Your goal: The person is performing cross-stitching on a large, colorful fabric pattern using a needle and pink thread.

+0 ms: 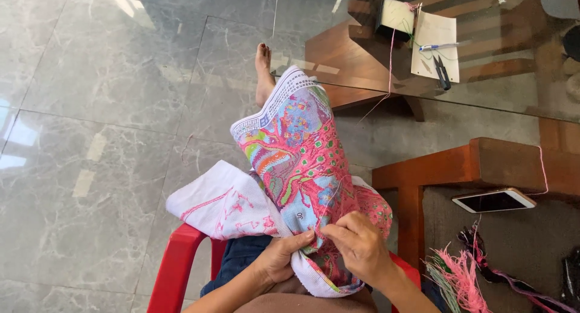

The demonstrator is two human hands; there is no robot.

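A large cross-stitch cloth [296, 150], mostly pink with green, blue and orange patches and a white border, lies draped over my lap and outstretched leg. My left hand [281, 255] grips the cloth's near edge from below, thumb on top. My right hand [359, 243] pinches at the stitched surface just beside it, fingertips closed together; a needle cannot be made out, though a thin thread rises from the fingers. My bare foot [264, 71] sticks out beyond the cloth's far end.
I sit on a red plastic chair [175, 271] over a grey marble floor [90, 138]. A glass-topped wooden table [483, 162] at the right carries a phone [494, 200], scissors [442, 71], a pen [440, 46], paper [435, 41] and a thread card. Bundles of pink and dark thread [465, 277] lie at lower right.
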